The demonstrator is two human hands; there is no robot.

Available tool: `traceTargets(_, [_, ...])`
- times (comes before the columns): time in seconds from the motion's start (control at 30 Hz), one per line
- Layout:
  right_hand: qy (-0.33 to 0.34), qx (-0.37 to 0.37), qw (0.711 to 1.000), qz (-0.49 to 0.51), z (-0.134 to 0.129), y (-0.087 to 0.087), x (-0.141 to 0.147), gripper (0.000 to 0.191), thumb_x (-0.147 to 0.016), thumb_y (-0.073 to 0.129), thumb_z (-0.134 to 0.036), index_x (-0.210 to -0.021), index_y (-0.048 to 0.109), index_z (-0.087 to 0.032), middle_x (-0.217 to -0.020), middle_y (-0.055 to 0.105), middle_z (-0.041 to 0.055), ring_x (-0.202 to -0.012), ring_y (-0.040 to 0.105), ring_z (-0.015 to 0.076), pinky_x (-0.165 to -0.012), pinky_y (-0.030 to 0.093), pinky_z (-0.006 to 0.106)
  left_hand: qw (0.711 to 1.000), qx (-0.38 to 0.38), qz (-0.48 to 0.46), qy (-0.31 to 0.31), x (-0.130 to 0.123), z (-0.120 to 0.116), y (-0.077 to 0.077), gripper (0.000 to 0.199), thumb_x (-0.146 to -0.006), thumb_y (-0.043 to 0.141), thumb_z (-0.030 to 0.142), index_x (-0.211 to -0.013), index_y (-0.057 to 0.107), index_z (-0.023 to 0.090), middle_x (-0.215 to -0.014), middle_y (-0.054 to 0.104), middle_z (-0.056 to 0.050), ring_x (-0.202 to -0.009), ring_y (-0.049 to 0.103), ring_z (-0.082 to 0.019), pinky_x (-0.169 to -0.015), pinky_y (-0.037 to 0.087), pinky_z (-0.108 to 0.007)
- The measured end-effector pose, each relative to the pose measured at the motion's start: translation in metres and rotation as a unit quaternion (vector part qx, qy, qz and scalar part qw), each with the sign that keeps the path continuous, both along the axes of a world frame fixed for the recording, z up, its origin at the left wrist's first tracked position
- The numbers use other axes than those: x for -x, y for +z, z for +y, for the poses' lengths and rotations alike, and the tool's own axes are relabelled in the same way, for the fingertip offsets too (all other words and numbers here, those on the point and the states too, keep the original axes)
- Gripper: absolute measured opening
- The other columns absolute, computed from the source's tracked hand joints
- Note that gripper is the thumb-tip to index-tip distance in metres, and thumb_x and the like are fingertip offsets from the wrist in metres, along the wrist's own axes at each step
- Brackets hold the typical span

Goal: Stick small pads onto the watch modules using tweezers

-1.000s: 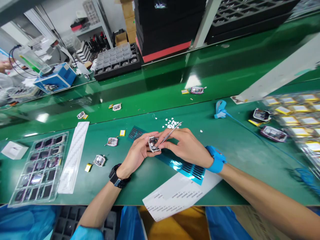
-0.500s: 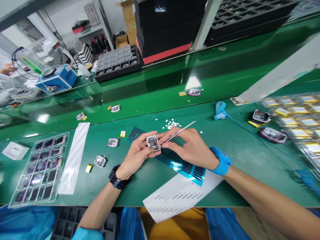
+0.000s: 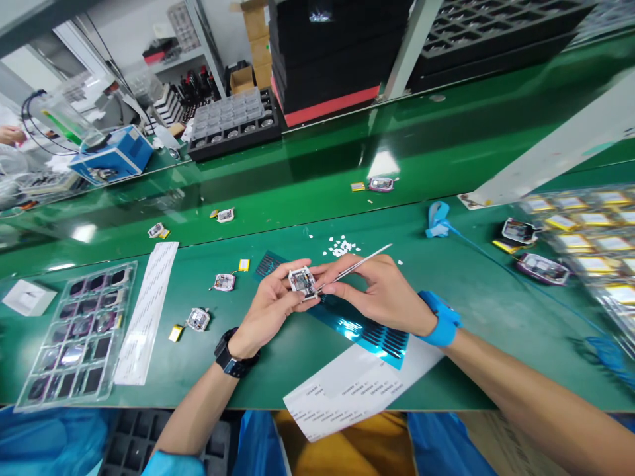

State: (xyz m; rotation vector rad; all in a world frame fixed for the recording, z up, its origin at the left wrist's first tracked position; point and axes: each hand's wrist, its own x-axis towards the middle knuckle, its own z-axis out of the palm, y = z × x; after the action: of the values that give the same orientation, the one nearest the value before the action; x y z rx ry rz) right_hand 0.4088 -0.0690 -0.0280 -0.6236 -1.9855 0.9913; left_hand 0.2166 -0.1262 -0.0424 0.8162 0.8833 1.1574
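My left hand (image 3: 266,305) pinches a small white-framed watch body (image 3: 301,280), its circuit board facing up. Between the thumb and fingers of my right hand (image 3: 389,294) is a pair of metal tweezers (image 3: 364,260). The tweezers' tips reach the right edge of the watch body; what they touch there is too small to make out. Under both hands lies a blue film sheet with black strips (image 3: 391,344), partly over a white printed sheet (image 3: 342,396). Small white pieces (image 3: 342,246) are scattered just beyond my hands.
Left of my hands are open watch bodies (image 3: 199,319) with yellow batteries (image 3: 175,332), a white printed strip (image 3: 147,311) and a clear compartment tray (image 3: 110,383). At right, a blue cord (image 3: 501,261) crosses near trays of batteries (image 3: 595,241). A slanted white post (image 3: 550,142) stands behind.
The watch bodies and batteries on the far green strip have shifted slightly left. My hands keep nearly the same place, with the watch body turned a little.
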Motion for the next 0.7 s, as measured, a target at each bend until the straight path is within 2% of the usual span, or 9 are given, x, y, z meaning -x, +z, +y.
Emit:
traceTargets(0.17, [0.013, 0.000, 0.999, -0.031, 0.000, 0.000, 0.000, 0.012, -0.091, 0.065, -0.032, -0.087, 0.072, -0.023, -0.090, 0.077, 0.0020, -0.090, 0.074, 0.0227, -0.086, 0.057, 0.035, 0.999, -0.020, 0.029, 0.009, -0.002, 0.000, -0.005, 0.042, -0.078, 0.079, 0.018, -0.118, 0.068, 0.023, -0.119, 0.072, -0.008, -0.096, 0.072, -0.018, -0.083, 0.060, -0.029])
traceTargets(0.33, [-0.009, 0.135, 0.989, 0.055, 0.005, 0.006, 0.002, 0.029, -0.086, 0.071, -0.050, -0.085, 0.065, -0.021, -0.082, 0.074, 0.0037, -0.074, 0.074, 0.0206, -0.070, 0.060, 0.032, 0.998, -0.015, 0.045, 0.038, -0.005, 0.002, -0.008, 0.047, -0.076, 0.082, 0.025, -0.119, 0.064, 0.021, -0.108, 0.074, -0.009, -0.090, 0.075, -0.021, -0.083, 0.059, -0.032])
traceTargets(0.4, [0.021, 0.180, 0.981, 0.065, 0.007, 0.011, -0.001, 0.036, -0.082, 0.073, -0.056, -0.084, 0.061, -0.021, -0.079, 0.073, 0.0038, -0.072, 0.073, 0.0195, -0.063, 0.059, 0.028, 0.997, -0.025, 0.049, 0.048, -0.001, 0.008, -0.007, 0.050, -0.076, 0.082, 0.026, -0.122, 0.061, 0.021, -0.110, 0.073, -0.008, -0.097, 0.074, -0.023, -0.089, 0.057, -0.034])
traceTargets(0.47, [0.121, 0.217, 0.968, 0.021, 0.005, 0.016, -0.007, 0.040, -0.082, 0.072, -0.060, -0.083, 0.059, -0.021, -0.077, 0.073, 0.0042, -0.070, 0.071, 0.0181, -0.057, 0.055, 0.025, 0.995, -0.045, 0.072, 0.061, 0.008, 0.022, -0.005, 0.052, -0.079, 0.080, 0.024, -0.126, 0.058, 0.023, -0.112, 0.069, -0.007, -0.103, 0.073, -0.023, -0.096, 0.055, -0.036])
traceTargets(0.53, [0.234, 0.258, 0.936, -0.046, -0.008, 0.014, -0.013, 0.044, -0.085, 0.067, -0.063, -0.083, 0.059, -0.020, -0.077, 0.073, 0.0051, -0.068, 0.070, 0.0171, -0.057, 0.053, 0.025, 0.983, -0.061, 0.144, 0.093, 0.019, 0.044, 0.001, 0.051, -0.083, 0.074, 0.019, -0.130, 0.055, 0.023, -0.111, 0.067, -0.005, -0.102, 0.073, -0.022, -0.099, 0.054, -0.038])
traceTargets(0.57, [0.266, 0.276, 0.921, -0.069, -0.018, 0.011, -0.016, 0.046, -0.086, 0.064, -0.065, -0.083, 0.060, -0.020, -0.077, 0.073, 0.0058, -0.068, 0.070, 0.0172, -0.059, 0.054, 0.026, 0.972, -0.065, 0.194, 0.118, 0.026, 0.058, 0.003, 0.050, -0.086, 0.069, 0.015, -0.132, 0.052, 0.023, -0.111, 0.066, -0.005, -0.100, 0.074, -0.021, -0.100, 0.054, -0.038])
traceTargets(0.63, [0.275, 0.295, 0.910, -0.094, -0.042, -0.004, -0.020, 0.049, -0.088, 0.060, -0.067, -0.086, 0.061, -0.018, -0.079, 0.073, 0.0075, -0.074, 0.070, 0.0188, -0.064, 0.054, 0.028, 0.941, -0.063, 0.288, 0.164, 0.037, 0.090, 0.009, 0.049, -0.091, 0.058, 0.008, -0.137, 0.046, 0.022, -0.113, 0.066, -0.006, -0.099, 0.074, -0.017, -0.100, 0.055, -0.036])
traceTargets(0.7, [0.219, 0.282, 0.929, -0.098, -0.065, -0.024, -0.023, 0.053, -0.091, 0.054, -0.070, -0.088, 0.062, -0.018, -0.084, 0.073, 0.0089, -0.082, 0.070, 0.0207, -0.071, 0.054, 0.031, 0.921, -0.060, 0.338, 0.185, 0.047, 0.121, 0.011, 0.049, -0.096, 0.048, 0.006, -0.142, 0.038, 0.021, -0.116, 0.067, -0.008, -0.101, 0.073, -0.014, -0.098, 0.055, -0.032])
